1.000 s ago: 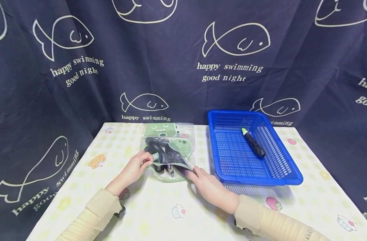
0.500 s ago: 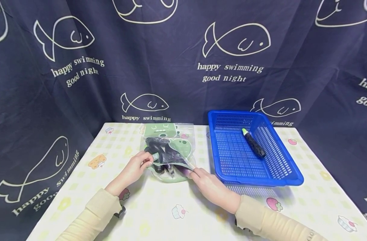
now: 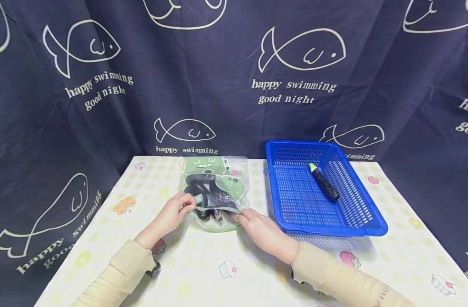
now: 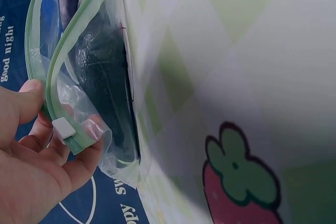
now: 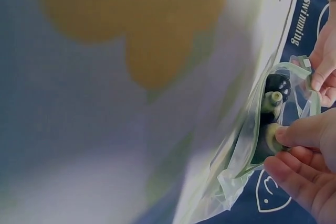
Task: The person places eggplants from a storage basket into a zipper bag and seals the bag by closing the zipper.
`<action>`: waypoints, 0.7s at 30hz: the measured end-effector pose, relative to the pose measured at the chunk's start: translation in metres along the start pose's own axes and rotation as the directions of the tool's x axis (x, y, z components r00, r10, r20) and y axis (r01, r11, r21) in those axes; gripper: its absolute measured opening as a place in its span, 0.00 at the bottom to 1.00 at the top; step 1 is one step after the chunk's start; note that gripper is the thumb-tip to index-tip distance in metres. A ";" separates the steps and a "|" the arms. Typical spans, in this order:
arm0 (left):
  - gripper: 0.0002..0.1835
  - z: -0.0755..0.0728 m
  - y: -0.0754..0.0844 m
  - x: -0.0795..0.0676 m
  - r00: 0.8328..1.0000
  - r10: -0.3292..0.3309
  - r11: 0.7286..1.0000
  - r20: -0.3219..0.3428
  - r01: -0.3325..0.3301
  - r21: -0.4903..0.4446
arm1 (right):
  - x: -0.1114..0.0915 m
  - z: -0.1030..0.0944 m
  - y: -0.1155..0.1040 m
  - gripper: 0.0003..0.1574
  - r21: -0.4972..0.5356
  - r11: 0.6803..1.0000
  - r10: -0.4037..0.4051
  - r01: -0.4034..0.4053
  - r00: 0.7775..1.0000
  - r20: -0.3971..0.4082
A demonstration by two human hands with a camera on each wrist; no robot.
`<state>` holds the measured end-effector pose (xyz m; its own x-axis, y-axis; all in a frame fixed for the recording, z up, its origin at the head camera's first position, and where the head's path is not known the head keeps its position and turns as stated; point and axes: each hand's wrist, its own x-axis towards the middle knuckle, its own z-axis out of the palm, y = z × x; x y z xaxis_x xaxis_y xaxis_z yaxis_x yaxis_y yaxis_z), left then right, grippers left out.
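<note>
A clear zip bag (image 3: 230, 222) with green cartoon prints lies on the table, its green-edged mouth parted toward the person. Several dark eggplants (image 3: 207, 192) are inside it. At the bag's left corner my left hand (image 3: 175, 209) pinches the edge beside the white slider (image 4: 63, 128). My right hand (image 3: 262, 230) is at the right side of the mouth. There, the right wrist view has my thumb on the pale end of an eggplant (image 5: 269, 139), with the fingers curled below it. Most of that eggplant is hidden in the bag.
To the right of the bag stands a blue plastic basket (image 3: 270, 179) with perforated walls. One dark eggplant (image 3: 325, 183) with a light green end lies in it. Behind the table (image 3: 203, 264) hangs a dark curtain (image 3: 226, 85) with fish drawings.
My right hand has moved slightly left, toward the bag's mouth, and the eggplant at its fingers has gone farther in. My left hand keeps its place on the corner.
</note>
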<state>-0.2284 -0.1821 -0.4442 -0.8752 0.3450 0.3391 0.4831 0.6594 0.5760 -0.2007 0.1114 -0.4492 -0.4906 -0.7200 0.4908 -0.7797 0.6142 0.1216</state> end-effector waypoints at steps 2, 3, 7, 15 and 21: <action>0.04 0.000 0.000 0.000 1.000 -0.001 1.000 0.001 0.001 0.002 | 0.003 0.001 0.000 0.13 -0.007 1.000 0.003 -0.002 1.000 0.016; 0.04 0.000 0.000 0.000 1.000 -0.001 1.000 0.001 0.001 0.002 | 0.004 0.001 0.000 0.12 -0.012 1.000 0.002 -0.001 1.000 0.021; 0.04 0.000 0.001 0.000 1.000 -0.005 1.000 -0.002 0.005 0.002 | 0.009 0.003 -0.001 0.12 -0.029 1.000 0.003 -0.003 1.000 0.030; 0.05 -0.002 0.003 0.000 1.000 -0.020 1.000 0.002 0.020 0.000 | 0.018 0.007 -0.001 0.14 -0.034 0.999 0.021 -0.020 1.000 0.022; 0.05 -0.002 0.004 0.001 1.000 -0.013 1.000 0.003 0.013 0.003 | 0.024 0.013 0.003 0.11 -0.032 0.998 0.046 -0.046 0.999 0.012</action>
<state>-0.2271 -0.1807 -0.4403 -0.8814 0.3388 0.3293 0.4719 0.6656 0.5782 -0.2203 0.0918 -0.4481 -0.5308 -0.6945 0.4857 -0.7435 0.6567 0.1264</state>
